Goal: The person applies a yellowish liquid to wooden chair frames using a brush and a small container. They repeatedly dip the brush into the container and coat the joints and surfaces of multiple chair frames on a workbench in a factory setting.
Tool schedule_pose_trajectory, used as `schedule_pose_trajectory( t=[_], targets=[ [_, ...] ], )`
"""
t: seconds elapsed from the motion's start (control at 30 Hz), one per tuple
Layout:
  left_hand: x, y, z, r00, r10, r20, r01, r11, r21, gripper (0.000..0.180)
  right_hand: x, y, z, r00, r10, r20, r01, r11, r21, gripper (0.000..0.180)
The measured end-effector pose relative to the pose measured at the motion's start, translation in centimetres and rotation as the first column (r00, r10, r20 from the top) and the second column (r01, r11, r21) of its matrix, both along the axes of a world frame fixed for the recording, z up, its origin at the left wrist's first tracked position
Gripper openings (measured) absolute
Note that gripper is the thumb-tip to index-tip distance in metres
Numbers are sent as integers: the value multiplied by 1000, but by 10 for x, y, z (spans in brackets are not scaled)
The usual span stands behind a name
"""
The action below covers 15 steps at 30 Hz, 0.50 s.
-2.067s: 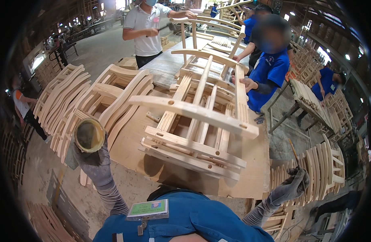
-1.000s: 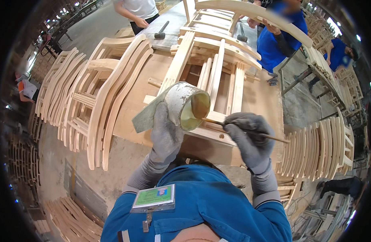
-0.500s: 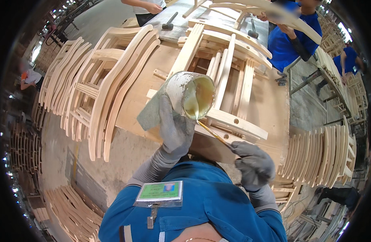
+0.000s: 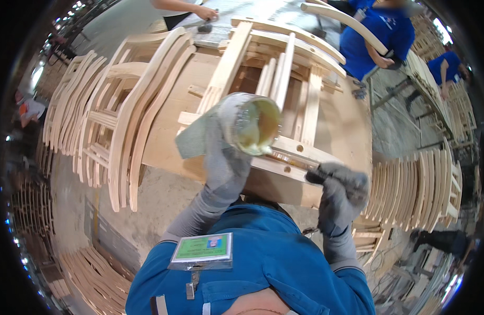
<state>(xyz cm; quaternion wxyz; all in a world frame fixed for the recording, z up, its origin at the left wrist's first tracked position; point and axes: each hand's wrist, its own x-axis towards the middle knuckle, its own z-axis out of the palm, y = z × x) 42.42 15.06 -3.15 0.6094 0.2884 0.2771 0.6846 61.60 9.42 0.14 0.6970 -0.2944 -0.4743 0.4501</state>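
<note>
My gloved left hand (image 4: pixel 224 160) holds a glue-smeared tin (image 4: pixel 251 124) of yellowish glue, tilted so its mouth faces me, with a greenish rag (image 4: pixel 192 139) pressed behind it. My gloved right hand (image 4: pixel 339 189) grips a thin brush handle (image 4: pixel 289 157) whose tip points toward the tin's lower rim. Both hands hover over the near rail of a pale wooden chair frame (image 4: pixel 284 79) lying on the workbench (image 4: pixel 168 136).
Stacked wooden chair frames (image 4: pixel 110 115) crowd the bench's left side, and curved chair parts (image 4: pixel 420 184) stand at the right. A person in blue (image 4: pixel 378 37) holds a curved rail across the bench. Another person's hand (image 4: pixel 202 11) rests at the far edge.
I brought the tin from my left side to in front of me and took a brush to it. My right hand has since dropped lower and to the right.
</note>
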Motion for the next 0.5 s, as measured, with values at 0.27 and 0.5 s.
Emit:
schedule_pose_trajectory(
  t=[0.27, 0.5],
  targets=[
    [-15, 7, -8, 998, 48, 34, -50, 997, 60, 45, 51, 68, -5, 861, -57, 506, 224, 935, -276, 19],
    [-26, -3, 0, 996, 82, -34, -81, 997, 19, 42, 53, 88, -20, 663, -17, 749, 209, 964, -163, 22]
  ],
)
